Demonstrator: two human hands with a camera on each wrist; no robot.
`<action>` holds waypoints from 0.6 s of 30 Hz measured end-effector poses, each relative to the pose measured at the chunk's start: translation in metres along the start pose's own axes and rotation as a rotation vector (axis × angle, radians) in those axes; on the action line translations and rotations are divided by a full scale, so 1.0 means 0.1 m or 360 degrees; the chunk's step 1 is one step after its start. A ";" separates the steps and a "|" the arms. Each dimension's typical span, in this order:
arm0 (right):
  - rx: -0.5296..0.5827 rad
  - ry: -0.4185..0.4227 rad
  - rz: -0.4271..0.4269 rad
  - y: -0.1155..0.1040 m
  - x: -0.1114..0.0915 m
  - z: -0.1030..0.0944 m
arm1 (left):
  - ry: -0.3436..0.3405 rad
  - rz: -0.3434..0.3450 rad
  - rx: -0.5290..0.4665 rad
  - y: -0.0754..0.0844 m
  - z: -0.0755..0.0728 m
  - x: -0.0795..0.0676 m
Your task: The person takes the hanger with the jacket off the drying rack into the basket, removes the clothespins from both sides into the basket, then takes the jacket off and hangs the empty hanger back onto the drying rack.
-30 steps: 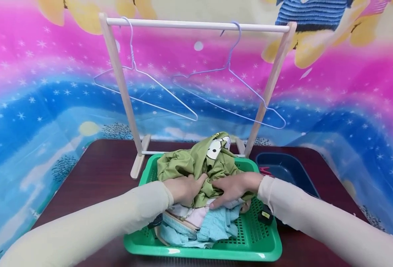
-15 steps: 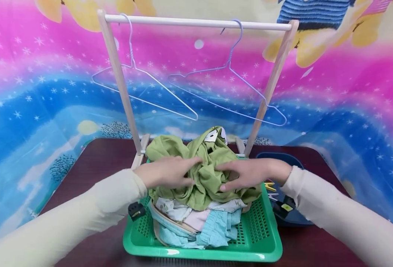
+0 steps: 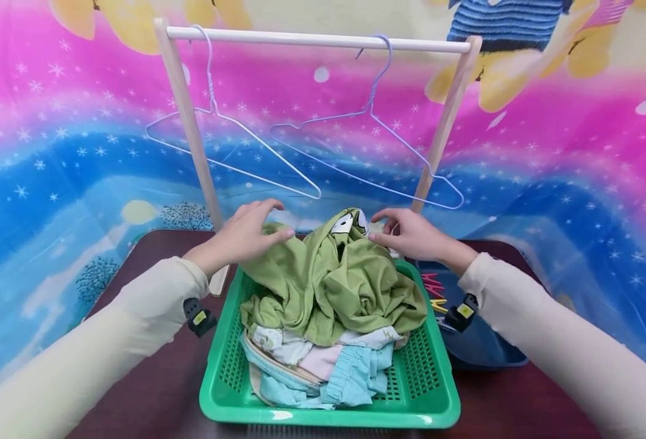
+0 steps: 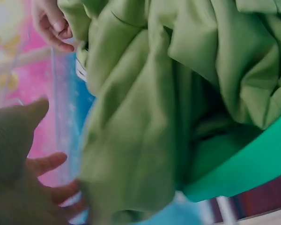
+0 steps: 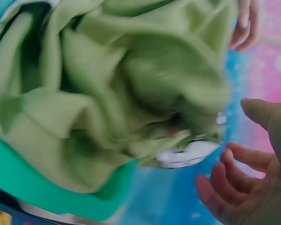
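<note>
A crumpled green garment with a white cartoon-eye print is heaped in the green basket. My left hand is at the heap's upper left, thumb and fingers spread apart; in the left wrist view its fingertips reach the cloth's edge, and I cannot tell if they touch. On the other side, my right hand is beside the print with fingers loosely bent. The right wrist view shows a gap between its thumb and fingers, with no cloth between them. Blue clothing and white patterned cloth lie under the green garment.
Behind the basket stands a wooden rack carrying a left wire hanger and a right wire hanger. A dark blue tub with coloured clothespins is right of the basket, on the dark red table.
Both hands have left the front of the green garment, rising and moving apart to its back left and right. The garment now lies more spread out over the basket.
</note>
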State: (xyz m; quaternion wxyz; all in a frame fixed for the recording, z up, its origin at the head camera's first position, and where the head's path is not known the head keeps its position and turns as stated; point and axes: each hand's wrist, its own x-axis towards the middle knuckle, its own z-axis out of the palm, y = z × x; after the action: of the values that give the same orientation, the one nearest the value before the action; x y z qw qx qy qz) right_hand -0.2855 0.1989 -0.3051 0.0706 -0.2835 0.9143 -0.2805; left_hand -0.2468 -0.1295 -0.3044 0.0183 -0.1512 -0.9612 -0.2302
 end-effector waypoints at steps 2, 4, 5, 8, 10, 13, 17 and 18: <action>-0.0002 -0.0024 0.0075 0.10 0.08 0.07 | -0.0090 -0.0077 -0.0017 -0.07 0.05 0.04; 0.0042 -0.0107 0.0151 0.17 0.16 0.12 | -0.0179 -0.0112 -0.0053 -0.12 0.11 0.08; 0.0073 -0.0157 0.0180 0.19 0.19 0.14 | -0.0216 -0.0109 -0.0080 -0.13 0.14 0.10; 0.0190 -0.0294 0.0262 0.23 0.29 0.17 | -0.0326 -0.0091 -0.0144 -0.11 0.20 0.18; 0.0256 -0.0357 0.0298 0.24 0.34 0.18 | -0.0409 -0.0071 -0.0194 -0.07 0.23 0.23; 0.0326 -0.0448 0.0333 0.24 0.41 0.19 | -0.0525 -0.0020 -0.0228 -0.02 0.27 0.31; 0.0384 -0.0503 0.0318 0.26 0.45 0.23 | -0.0600 0.0042 -0.0239 0.03 0.31 0.42; 0.0385 -0.0493 0.0296 0.26 0.46 0.24 | -0.0602 0.0047 -0.0230 0.03 0.33 0.44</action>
State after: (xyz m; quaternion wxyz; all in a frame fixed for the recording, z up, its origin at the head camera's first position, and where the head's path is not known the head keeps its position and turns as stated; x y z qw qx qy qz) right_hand -0.3289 0.1796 -0.3381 0.2694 -0.2272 0.8744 -0.3335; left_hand -0.2870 -0.0995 -0.3275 -0.1702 -0.2068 -0.9261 -0.2657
